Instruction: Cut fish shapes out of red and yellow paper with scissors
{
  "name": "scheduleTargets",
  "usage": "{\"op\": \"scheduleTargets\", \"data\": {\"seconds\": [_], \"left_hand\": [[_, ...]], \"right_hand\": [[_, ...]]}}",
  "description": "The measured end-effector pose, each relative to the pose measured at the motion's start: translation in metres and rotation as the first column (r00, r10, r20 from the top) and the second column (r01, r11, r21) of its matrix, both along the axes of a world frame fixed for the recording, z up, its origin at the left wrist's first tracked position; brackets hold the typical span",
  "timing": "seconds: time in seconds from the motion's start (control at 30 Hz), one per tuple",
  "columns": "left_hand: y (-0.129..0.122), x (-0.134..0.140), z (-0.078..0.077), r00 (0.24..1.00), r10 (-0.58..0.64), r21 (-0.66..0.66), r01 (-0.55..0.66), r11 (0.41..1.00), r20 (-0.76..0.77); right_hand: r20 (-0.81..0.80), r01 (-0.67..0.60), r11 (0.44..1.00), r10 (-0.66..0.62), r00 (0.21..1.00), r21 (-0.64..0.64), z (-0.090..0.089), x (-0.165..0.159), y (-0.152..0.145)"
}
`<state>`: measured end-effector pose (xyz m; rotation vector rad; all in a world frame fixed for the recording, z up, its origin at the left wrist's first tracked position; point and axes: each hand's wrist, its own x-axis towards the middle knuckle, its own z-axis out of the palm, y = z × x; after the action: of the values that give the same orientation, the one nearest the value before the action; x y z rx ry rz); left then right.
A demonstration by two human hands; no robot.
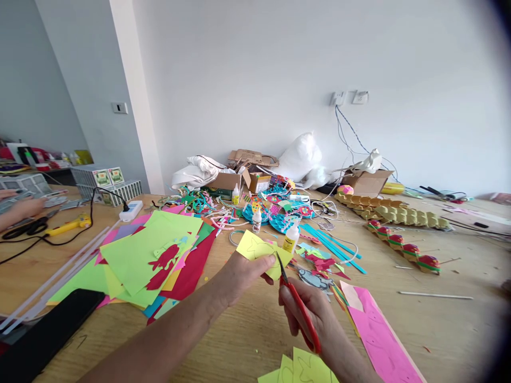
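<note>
From far off, I'm likely cutting, left hand pinching yellow paper, right hand curled round red scissors, next snip needing care.

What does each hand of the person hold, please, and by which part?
The left hand holds yellow paper by its lower part, with the thumb on top. The right hand holds scissors by their red handles.

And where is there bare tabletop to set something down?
Right: bare wood below the white rod, right of the pink strip, bar a red scrap. Nearer, a smaller patch lies between the left forearm and the bottom-edge yellow sheets. Crowded: around the bottles and, at left, under the stacked paper.
</note>
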<state>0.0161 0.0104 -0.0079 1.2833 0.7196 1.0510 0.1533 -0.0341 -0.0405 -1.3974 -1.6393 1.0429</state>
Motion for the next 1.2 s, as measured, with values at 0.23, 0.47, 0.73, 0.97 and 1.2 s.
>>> {"op": "scheduleTargets", "data": {"seconds": [0.23, 0.47, 0.73, 0.97, 1.2], "left_hand": [[-0.001, -0.003, 0.003, 0.999, -0.036, -0.009, 0.036, 0.999, -0.003], [0.005, -0.008, -0.001, 0.996, -0.088, -0.017, 0.088, 0.996, -0.012], [0.006, -0.011, 0.0, 0.995, -0.094, -0.051, 0.091, 0.995, -0.045], [0.006, -0.012, 0.003, 0.994, -0.096, -0.046, 0.094, 0.995, -0.049], [0.009, -0.014, 0.0, 0.996, -0.074, -0.035, 0.072, 0.997, -0.047]], "right_hand": [[-0.02, -0.013, 0.999, 0.012, 1.0, -0.042, 0.001, 0.001, -0.002], [0.001, -0.009, 0.999, 0.009, 1.0, -0.039, -0.002, 0.002, -0.001], [0.026, -0.001, 0.999, 0.003, 1.0, -0.05, -0.004, 0.002, 0.0], [0.052, 0.008, 0.999, -0.005, 0.999, -0.052, -0.005, 0.002, 0.0], [0.064, 0.024, 0.998, -0.02, 0.998, -0.062, 0.003, 0.001, -0.002]]}}
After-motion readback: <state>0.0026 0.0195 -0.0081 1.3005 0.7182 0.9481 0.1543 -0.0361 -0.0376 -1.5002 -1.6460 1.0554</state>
